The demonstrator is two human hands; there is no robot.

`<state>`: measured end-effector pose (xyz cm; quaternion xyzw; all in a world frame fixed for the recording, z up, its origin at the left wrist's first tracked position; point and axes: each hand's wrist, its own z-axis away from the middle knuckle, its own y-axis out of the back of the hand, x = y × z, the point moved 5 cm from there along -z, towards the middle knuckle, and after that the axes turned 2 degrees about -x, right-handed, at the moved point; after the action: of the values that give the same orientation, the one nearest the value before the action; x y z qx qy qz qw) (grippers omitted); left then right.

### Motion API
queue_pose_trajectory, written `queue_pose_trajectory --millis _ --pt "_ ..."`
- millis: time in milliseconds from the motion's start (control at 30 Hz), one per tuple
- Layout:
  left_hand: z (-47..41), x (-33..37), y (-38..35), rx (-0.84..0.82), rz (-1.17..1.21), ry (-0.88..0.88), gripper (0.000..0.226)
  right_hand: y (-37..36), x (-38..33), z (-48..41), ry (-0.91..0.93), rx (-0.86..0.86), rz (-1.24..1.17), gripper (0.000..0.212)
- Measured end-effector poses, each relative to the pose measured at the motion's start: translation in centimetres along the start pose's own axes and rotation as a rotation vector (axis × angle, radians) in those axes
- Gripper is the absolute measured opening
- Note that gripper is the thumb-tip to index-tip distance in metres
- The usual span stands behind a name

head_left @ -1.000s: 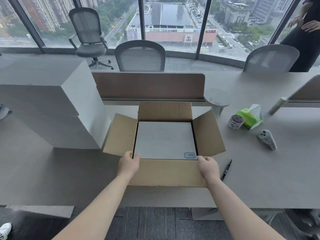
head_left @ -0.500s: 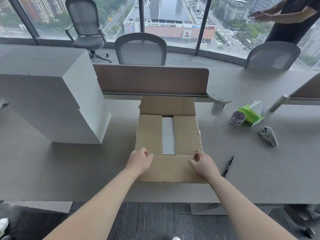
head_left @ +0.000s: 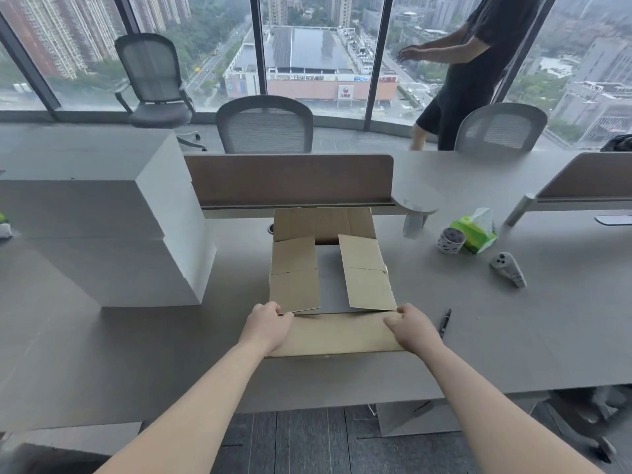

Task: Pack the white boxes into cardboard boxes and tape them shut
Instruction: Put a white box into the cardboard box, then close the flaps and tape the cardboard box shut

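Cardboard box (head_left: 333,333) on grey desk (head_left: 136,354), side flaps folded in over a white box (head_left: 330,278) inside. Left hand (head_left: 268,325) and right hand (head_left: 412,328), set apart, each grip a near corner of the cardboard box. Stack of white boxes (head_left: 102,217) to its left, pen (head_left: 445,323) just right.

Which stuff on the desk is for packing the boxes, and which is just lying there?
For the job: cardboard box, held by left hand and right hand; white box inside it; white box stack; tape roll.
Just lying about: tissue pack; pen; controller.
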<state>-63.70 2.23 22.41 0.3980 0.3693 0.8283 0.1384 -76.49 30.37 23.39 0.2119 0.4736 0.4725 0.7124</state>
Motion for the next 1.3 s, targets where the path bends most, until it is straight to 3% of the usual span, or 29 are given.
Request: queue_pose_trajectory --millis 200,500,833,1300 --pt "0.3 1.0 2.6 0.026 0.114 -0.088 0.046 2.4 -1.2 1.2 -0.029 0.17 -0.15 0.031" --pt "-1.6 3.4 5.0 0.131 0.276 -0.155 0.05 3.6 -5.3 -0.8 0.112 0.193 -0.251 0.049" --pt "-6.2 5.8 3.0 0.227 0.107 -0.052 0.05 2.6 -6.5 -7.9 0.185 0.105 0.014 0.052" --pt "-10.4 6.1 -0.2 0.122 -0.143 0.118 0.046 0.2 -8.4 -14.1 0.272 -0.092 0.15 0.053"
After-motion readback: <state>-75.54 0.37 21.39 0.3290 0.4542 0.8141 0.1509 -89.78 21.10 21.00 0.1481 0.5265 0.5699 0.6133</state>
